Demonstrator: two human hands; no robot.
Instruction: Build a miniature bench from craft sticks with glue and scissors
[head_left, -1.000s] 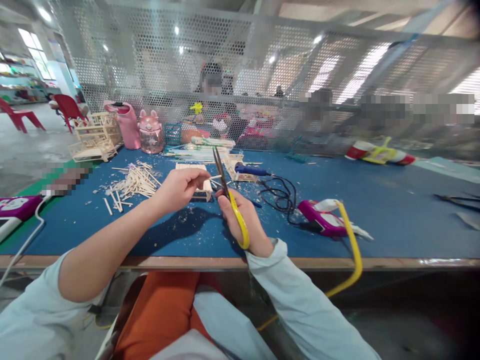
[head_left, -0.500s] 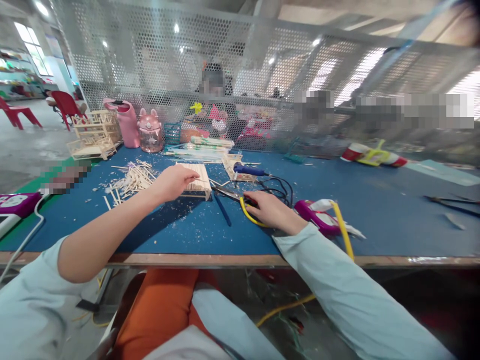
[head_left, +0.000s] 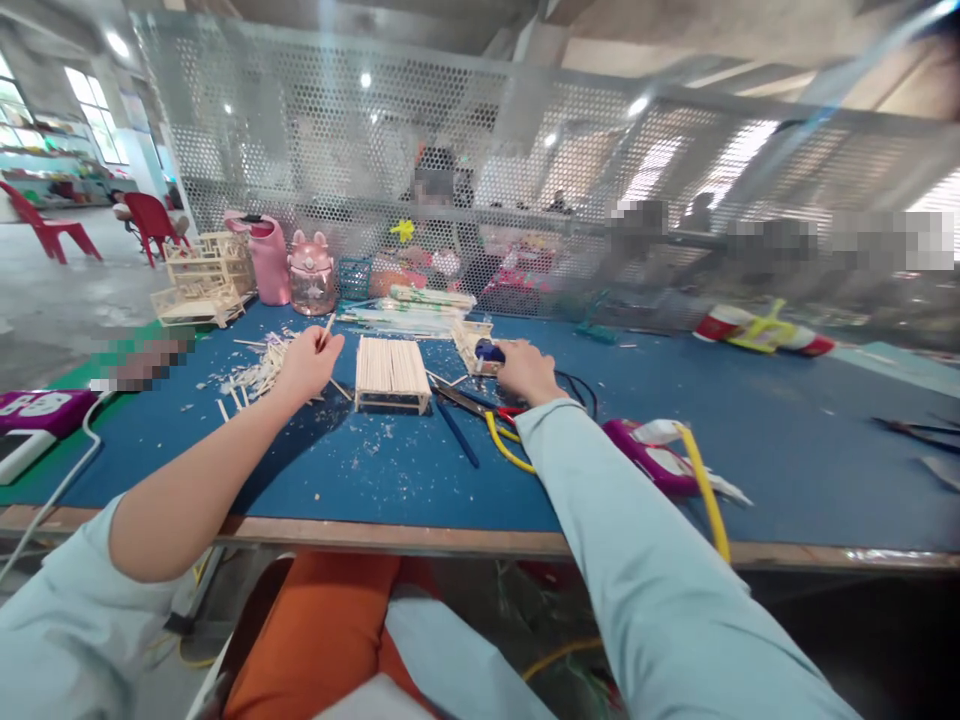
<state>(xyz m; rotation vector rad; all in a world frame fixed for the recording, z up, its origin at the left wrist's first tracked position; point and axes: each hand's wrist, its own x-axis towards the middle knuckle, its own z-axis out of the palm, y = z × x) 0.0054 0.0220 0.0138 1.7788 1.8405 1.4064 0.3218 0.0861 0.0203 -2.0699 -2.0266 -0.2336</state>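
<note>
My left hand (head_left: 309, 362) is closed in a pinch on a thin wooden stick (head_left: 330, 322), above a pile of loose sticks (head_left: 262, 368). My right hand (head_left: 531, 370) is closed around a blue-handled corded tool (head_left: 489, 350); the fingers hide most of its handle. The tool is over a small wooden stick frame (head_left: 471, 338). Between my hands stands a little bench-like model (head_left: 391, 366) with a slatted top of sticks. Scissors (head_left: 491, 408) with yellow grips lie just right of it, near my right forearm, beside a blue pen-like rod (head_left: 457, 435).
A pink bottle (head_left: 270, 262), a pink jar (head_left: 312, 278) and stick models (head_left: 202, 280) stand at back left. Plastic-wrapped sticks (head_left: 412, 312) lie along the mesh partition (head_left: 300, 130). A purple-and-white device (head_left: 652, 460) lies to the right. A person sits behind the mesh.
My left hand has moved left, off the slatted model toward the loose sticks. My right hand has let go of the scissors and taken hold of the blue-handled tool. The view has shifted slightly.
</note>
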